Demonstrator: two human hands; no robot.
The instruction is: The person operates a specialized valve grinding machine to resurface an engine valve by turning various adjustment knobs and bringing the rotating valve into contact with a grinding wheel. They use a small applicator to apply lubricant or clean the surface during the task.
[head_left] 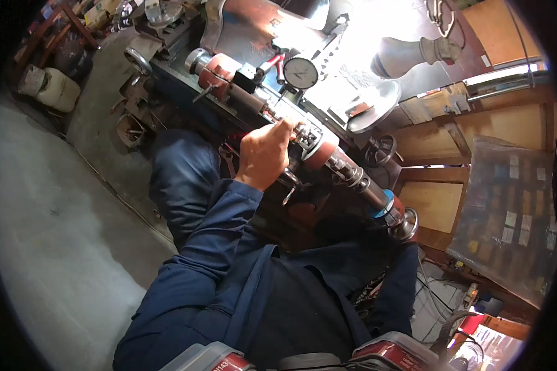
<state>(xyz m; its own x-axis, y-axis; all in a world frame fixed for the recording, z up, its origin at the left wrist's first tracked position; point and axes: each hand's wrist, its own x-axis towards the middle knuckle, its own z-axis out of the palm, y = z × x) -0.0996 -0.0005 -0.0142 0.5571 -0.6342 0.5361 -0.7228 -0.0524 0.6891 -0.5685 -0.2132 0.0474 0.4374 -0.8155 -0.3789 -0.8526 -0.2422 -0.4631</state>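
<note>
My left hand point(265, 154) reaches up to the middle of a small lathe-like machine. Its thumb and fingers are closed at the inner side of a metal chuck point(309, 137). What they pinch, if anything, is hidden by the hand. Behind the chuck is a red housing point(323, 153). To the left, a red headstock point(220, 70) carries a grey cylinder point(244, 98) pointing towards the fingers. A round dial indicator point(301, 73) stands just beyond the hand. My right sleeve point(397, 290) hangs at the lower right, and the right hand does not show.
A steel handwheel point(405, 225) ends the machine's right side. A lever handle point(289, 195) sticks out below the chuck. Under a bright lamp point(414, 55) lies a round metal dish point(377, 105). Wooden drawers point(433, 198) and a plastic-covered rack point(507, 210) stand at right.
</note>
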